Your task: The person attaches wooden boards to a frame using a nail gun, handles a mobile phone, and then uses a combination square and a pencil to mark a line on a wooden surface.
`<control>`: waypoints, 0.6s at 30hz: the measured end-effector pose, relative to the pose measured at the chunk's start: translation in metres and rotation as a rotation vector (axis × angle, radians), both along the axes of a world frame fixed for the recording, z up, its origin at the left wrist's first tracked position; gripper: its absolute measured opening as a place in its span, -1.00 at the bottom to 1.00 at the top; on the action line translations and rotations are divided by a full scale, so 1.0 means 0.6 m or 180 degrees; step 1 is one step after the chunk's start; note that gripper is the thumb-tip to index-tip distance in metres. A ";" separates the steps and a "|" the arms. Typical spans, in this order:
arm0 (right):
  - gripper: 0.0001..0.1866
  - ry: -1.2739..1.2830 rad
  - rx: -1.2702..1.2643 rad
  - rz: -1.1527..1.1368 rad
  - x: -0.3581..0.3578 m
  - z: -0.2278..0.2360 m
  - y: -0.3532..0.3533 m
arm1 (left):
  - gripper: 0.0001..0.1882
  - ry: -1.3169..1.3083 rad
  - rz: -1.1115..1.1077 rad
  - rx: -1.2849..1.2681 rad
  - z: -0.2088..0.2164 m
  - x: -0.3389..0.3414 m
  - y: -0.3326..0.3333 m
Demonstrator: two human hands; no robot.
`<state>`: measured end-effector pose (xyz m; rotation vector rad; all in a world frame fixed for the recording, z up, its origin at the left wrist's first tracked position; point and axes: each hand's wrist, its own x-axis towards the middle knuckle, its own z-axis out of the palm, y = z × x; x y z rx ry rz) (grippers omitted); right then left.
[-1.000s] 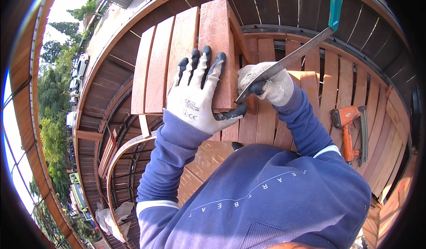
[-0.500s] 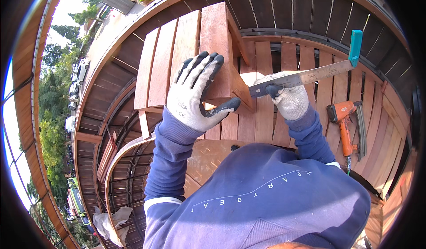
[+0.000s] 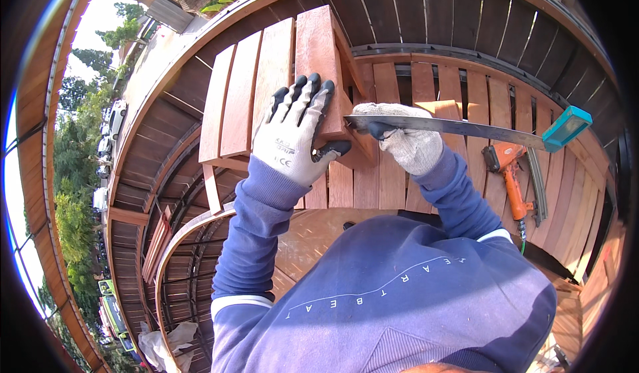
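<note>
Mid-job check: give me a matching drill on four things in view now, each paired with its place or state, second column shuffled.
Things:
1. left hand in a white glove with black fingertips
2. right hand in a speckled grey glove
3. long flat metal blade with a teal end
4. orange power tool

Places:
A. lying on the deck boards at right
B. pressed flat on the reddish wooden board
C. gripping the blade
D. held level across the boards

Pairs: 1-B, 2-C, 3-D, 4-A
</note>
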<state>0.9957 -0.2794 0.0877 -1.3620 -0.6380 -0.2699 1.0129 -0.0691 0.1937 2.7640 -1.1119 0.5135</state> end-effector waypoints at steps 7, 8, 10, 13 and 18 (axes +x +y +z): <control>-0.70 0.0326 0.0295 -0.0352 -0.016 -0.025 0.021 | -0.09 0.0036 -0.0003 0.0138 -0.007 0.003 0.007; -0.71 0.0284 0.0247 -0.0458 -0.024 -0.011 0.028 | -0.08 0.0045 0.0006 0.0133 -0.007 0.002 0.008; -0.72 0.0279 0.0298 -0.0657 -0.034 -0.008 0.043 | -0.10 -0.0032 0.0015 0.0072 -0.007 0.000 0.008; -0.69 0.0215 0.0452 -0.1145 -0.062 -0.010 0.077 | -0.11 -0.0037 -0.0017 0.0031 -0.009 0.002 0.006; -0.65 -0.0112 0.0183 -0.1726 -0.073 -0.010 0.099 | -0.11 -0.0012 -0.0009 0.0150 -0.015 0.004 0.011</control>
